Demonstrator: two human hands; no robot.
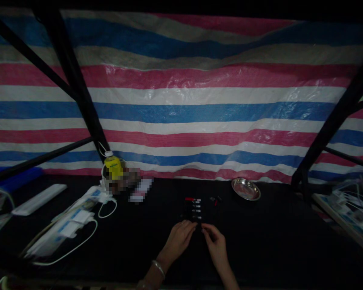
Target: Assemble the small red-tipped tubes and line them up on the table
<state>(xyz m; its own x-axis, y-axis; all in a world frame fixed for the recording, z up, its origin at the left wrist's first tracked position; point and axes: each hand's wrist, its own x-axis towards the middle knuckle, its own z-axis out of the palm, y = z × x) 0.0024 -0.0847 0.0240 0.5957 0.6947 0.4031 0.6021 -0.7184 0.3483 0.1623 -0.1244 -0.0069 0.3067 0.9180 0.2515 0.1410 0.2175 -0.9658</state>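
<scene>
My left hand [180, 237], with a bracelet [159, 269] on its wrist, rests low in the middle of the black table, its fingers drawn together. Close beside it, my right hand [216, 241] has thumb and fingertips pinched. Both sets of fingertips nearly meet; whatever lies between them is too small and dark to make out. Just beyond them is a column of several small slim pieces [196, 210] with silvery ends and dark bodies. At its far end lies a red piece with a silvery end [192, 199]. To the right are tiny dark and red bits [215, 200].
A shiny metal dish [246, 189] stands at the back right. On the left are power strips [66, 227] with white cables, a yellow-labelled bottle [113, 167] and a pale packet [141, 190]. Black frame posts [78, 84] flank a striped sheet [193, 94]. Clear plastic bags lie far right.
</scene>
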